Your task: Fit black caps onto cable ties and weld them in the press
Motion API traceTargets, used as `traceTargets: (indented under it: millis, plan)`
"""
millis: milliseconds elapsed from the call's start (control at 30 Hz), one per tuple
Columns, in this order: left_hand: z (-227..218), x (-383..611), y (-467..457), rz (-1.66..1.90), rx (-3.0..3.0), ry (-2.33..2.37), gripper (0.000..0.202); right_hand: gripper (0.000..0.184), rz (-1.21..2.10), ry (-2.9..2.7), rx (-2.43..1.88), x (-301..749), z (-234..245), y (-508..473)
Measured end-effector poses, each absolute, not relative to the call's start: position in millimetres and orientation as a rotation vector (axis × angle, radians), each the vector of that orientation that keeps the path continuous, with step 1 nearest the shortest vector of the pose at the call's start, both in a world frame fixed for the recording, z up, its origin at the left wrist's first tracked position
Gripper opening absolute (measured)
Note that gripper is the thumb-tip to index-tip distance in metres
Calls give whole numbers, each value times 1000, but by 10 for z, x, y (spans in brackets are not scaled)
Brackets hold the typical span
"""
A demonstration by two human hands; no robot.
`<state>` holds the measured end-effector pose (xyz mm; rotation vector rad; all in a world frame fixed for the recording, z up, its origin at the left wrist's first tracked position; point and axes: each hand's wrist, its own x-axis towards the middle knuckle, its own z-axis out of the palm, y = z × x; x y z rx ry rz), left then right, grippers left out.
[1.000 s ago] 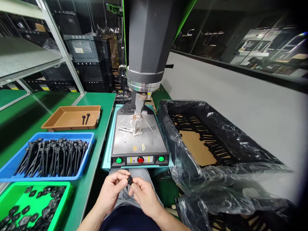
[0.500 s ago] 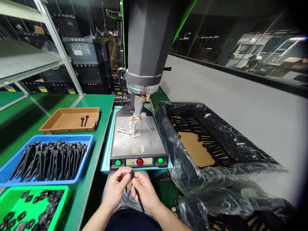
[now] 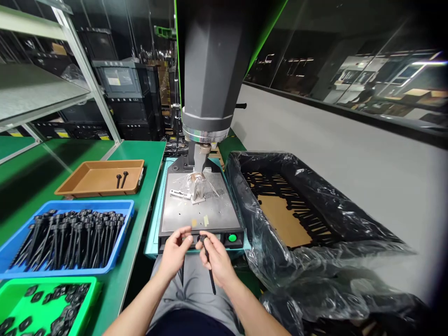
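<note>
Here we see the right hand (image 3: 220, 263) pinching one slender black knob-headed rod (image 3: 212, 280) before the grey metal press plate (image 3: 182, 219) | left hand (image 3: 174, 255): thumb and fingers parted, near it | one brown rectangular plastic tray (image 3: 94, 179): two black pins (image 3: 123, 180) | one blue plastic tray (image 3: 70, 272), one green plastic tray (image 3: 21, 298)

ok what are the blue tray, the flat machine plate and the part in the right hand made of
Blue tray: probably plastic, smooth and evenly coloured. Flat plate: apparently metal, satin grey with soft reflections. Black part in the right hand: perhaps plastic, dull-looking; too small to be sure.
</note>
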<state>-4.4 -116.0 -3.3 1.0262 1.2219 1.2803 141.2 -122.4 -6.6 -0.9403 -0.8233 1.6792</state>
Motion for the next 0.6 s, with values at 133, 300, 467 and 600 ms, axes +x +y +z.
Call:
traceTargets:
  millis: [133, 300, 467, 600]
  plan:
    - [40, -33, -770, 1262, 813, 1100, 41, 41, 1553, -835, -945, 1535, -13, -945]
    - [180, 6, -400, 1288, 589, 703, 50, 43, 1396, -1075, -1080, 1614, -34, -625]
    - [278, -9, -220, 1419, 476, 458, 56, 48, 1457, -1138, -1097, 1494, -148, -348]
    - [358, -8, -97, 1436, 418, 489, 48, 41, 1478, -1180, -1072, 1313, -112, -105]
